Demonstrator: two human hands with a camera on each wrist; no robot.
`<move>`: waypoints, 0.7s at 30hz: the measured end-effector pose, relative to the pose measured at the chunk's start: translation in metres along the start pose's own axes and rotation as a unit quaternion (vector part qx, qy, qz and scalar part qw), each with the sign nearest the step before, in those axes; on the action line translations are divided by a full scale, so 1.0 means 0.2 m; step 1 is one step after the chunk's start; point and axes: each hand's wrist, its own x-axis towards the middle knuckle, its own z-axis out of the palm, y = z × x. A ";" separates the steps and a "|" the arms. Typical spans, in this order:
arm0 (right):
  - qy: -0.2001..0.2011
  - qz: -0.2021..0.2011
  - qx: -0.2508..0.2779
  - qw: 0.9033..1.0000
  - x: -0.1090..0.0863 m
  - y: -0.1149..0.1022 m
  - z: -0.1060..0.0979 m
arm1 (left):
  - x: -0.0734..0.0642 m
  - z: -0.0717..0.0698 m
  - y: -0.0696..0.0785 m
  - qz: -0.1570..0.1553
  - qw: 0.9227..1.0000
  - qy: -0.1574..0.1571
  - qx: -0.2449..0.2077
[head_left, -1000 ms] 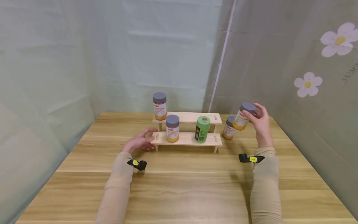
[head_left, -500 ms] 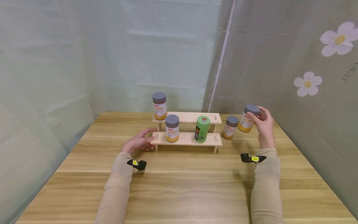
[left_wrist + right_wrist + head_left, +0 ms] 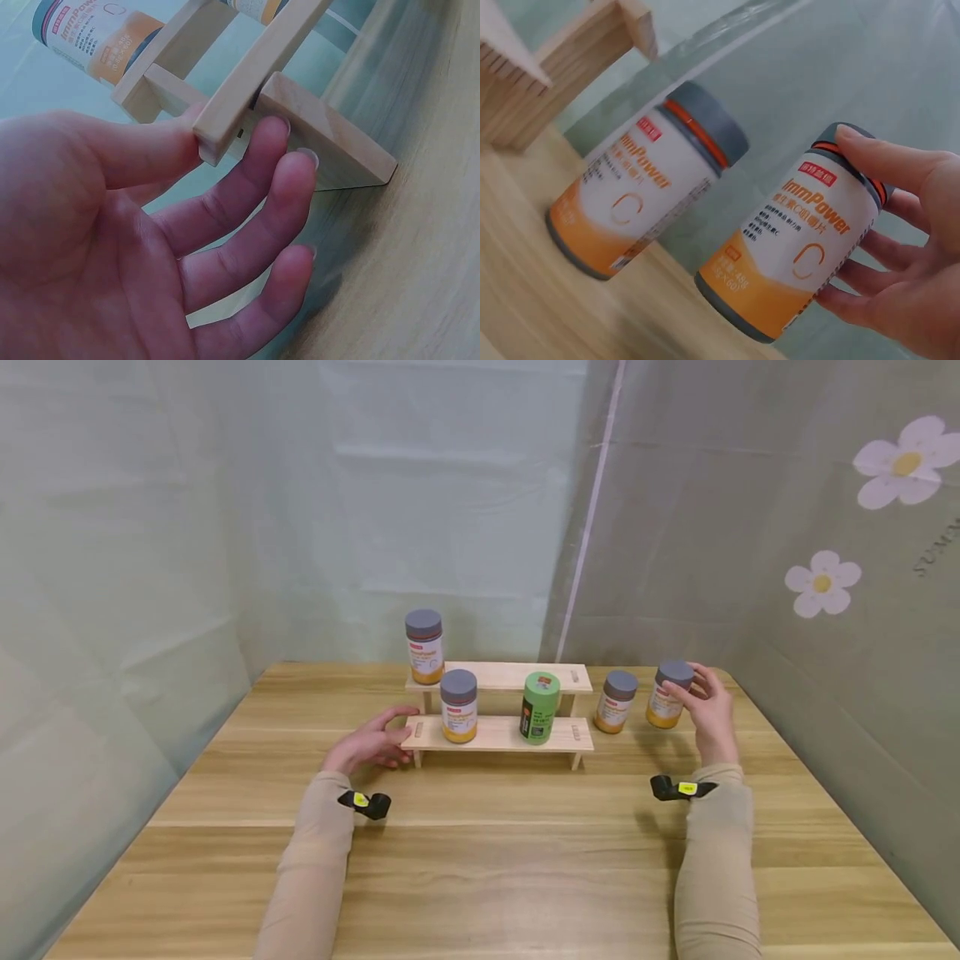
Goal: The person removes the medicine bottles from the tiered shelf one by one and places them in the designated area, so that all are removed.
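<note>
My right hand (image 3: 708,706) grips a vitamin bottle (image 3: 666,703) with a grey cap and a white-and-orange label, close over the table at the right. Its thumb lies on the cap side, with the fingers behind. A matching bottle (image 3: 645,184) stands just left of it. My left hand (image 3: 371,743) pinches the left end of the lower step of a two-step wooden shelf (image 3: 498,732), thumb above and fingertips below the plank (image 3: 255,82). On that step stand another grey-capped bottle (image 3: 459,708) and a green jar (image 3: 540,710); a third grey-capped bottle (image 3: 424,647) stands on the upper step.
The wooden table (image 3: 480,860) stretches in front of the shelf. A pale curtain (image 3: 450,510) hangs behind, and a grey one with printed flowers (image 3: 822,583) hangs at the right. Each wrist wears a small black camera (image 3: 366,803).
My right hand has moved the bottle right and down, away from above the standing bottle to a spot beside it. The left hand has stayed at the shelf end.
</note>
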 end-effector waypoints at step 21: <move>-0.012 -0.012 -0.060 0.998 0.03 0.13 0.01 | 0.00 0.00 0.01 -0.012 1.000 0.003 -0.005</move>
